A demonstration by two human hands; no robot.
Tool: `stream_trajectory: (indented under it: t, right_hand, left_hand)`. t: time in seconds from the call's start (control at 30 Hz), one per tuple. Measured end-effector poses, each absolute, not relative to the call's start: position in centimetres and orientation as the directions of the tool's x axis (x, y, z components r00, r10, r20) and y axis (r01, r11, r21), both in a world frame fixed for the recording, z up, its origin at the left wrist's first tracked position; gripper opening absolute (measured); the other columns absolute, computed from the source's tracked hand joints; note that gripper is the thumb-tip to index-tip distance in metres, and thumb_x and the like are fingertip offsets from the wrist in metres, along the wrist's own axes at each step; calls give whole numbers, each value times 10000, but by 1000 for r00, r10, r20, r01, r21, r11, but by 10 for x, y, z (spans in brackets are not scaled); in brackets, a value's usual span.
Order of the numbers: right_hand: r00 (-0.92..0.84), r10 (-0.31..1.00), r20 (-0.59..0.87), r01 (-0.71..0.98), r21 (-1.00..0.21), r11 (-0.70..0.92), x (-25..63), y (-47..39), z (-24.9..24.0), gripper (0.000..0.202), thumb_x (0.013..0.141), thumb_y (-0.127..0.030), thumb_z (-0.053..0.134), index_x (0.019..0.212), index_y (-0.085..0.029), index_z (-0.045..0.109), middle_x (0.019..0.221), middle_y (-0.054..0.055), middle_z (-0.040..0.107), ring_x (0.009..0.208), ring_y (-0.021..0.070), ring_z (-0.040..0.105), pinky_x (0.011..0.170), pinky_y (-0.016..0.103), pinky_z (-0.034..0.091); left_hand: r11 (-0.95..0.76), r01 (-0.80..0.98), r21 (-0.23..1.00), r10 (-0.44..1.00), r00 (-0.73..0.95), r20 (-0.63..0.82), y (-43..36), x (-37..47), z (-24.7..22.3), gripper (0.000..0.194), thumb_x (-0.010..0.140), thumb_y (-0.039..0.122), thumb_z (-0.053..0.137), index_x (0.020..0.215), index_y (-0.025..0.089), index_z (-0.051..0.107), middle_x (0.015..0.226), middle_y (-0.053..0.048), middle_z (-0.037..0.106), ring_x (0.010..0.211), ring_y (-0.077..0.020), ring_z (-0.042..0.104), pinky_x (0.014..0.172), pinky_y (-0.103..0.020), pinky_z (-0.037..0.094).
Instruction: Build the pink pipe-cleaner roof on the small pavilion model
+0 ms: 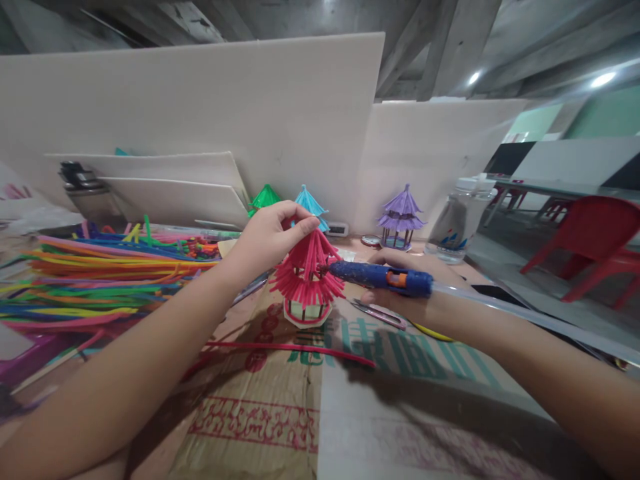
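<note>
A small red pavilion (307,287) with two fringed roof tiers stands upright on the covered table. My left hand (277,230) pinches the tip of its upper roof between thumb and fingers. My right hand (400,293) is wrapped round a blue glue gun (370,273), with a clear glue stick coming out of its rear. The gun's nozzle points left and meets the pavilion between the two roof tiers. Part of my right hand is hidden behind the gun. In front of the pavilion lies a long red strip (300,348).
Bundles of colourful pipe cleaners (110,267) lie at left. Small scissors (380,313) rest right of the pavilion. Behind stand green (265,199), light blue (311,202) and purple (400,213) pavilions, a clear bottle (460,220) and a dark bottle (90,193).
</note>
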State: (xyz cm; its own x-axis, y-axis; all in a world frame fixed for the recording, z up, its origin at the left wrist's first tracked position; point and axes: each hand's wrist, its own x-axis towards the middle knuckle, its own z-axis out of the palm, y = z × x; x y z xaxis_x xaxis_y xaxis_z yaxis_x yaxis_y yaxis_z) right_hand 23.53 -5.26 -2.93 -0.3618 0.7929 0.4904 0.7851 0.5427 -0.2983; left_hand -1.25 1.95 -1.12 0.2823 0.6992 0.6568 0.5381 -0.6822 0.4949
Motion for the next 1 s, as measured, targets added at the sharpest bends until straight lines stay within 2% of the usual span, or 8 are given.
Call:
stream_trajectory:
  t: [0.23, 0.57, 0.73, 0.87, 0.93, 1.0]
  right_hand:
    - [-356, 789, 501, 806, -262, 531, 236, -52, -31, 316, 799, -547, 689, 874, -242, 658, 661, -31, 644, 515, 125, 530, 502, 233, 312]
    - [-354, 806, 475, 804, -286, 521, 236, -52, -29, 340, 797, -557, 696, 902, -234, 672, 704, -16, 668, 560, 137, 571, 517, 234, 338]
    - [-295, 813, 503, 776, -370, 510, 238, -51, -32, 372, 797, -579, 705, 933, -236, 657, 656, -25, 653, 556, 142, 562, 529, 243, 348]
    - [-134, 838, 529, 693, -554, 461, 247, -32, -33, 411, 780, -598, 703, 909, -231, 570, 689, 7, 690, 627, 186, 629, 563, 273, 421]
    - [-139, 859, 493, 628, -627, 462, 258, -11, -36, 409, 819, -610, 647, 914, -227, 542, 747, 40, 722, 716, 216, 676, 643, 308, 483]
    - [-171, 864, 474, 650, -604, 461, 270, 17, -41, 406, 860, -608, 594, 926, -207, 581, 825, 75, 742, 782, 232, 683, 707, 336, 498]
  left_hand:
    - [-683, 539, 493, 698, 283, 658, 21, -14, -12, 308, 898, 444, 609, 823, 155, 683, 642, 32, 517, 583, -106, 419, 570, -247, 332]
    - [-692, 537, 482, 688, 289, 666, 21, -13, -11, 293, 897, 428, 607, 820, 157, 685, 659, 20, 552, 603, -115, 452, 587, -247, 358]
    - [-682, 533, 500, 700, 277, 658, 22, -12, -13, 320, 895, 457, 610, 821, 155, 687, 680, 13, 581, 608, -118, 470, 589, -250, 363]
    - [-682, 515, 520, 704, 268, 658, 33, -17, -16, 340, 916, 469, 581, 891, 157, 713, 793, -24, 661, 712, -145, 550, 657, -256, 409]
    - [-681, 454, 575, 709, 211, 673, 38, -23, -12, 335, 940, 440, 543, 987, 165, 727, 822, -34, 656, 738, -145, 557, 650, -247, 413]
    - [-652, 315, 690, 747, 108, 656, 35, -28, -3, 284, 939, 344, 525, 1049, 170, 721, 762, -18, 603, 628, -111, 493, 550, -221, 364]
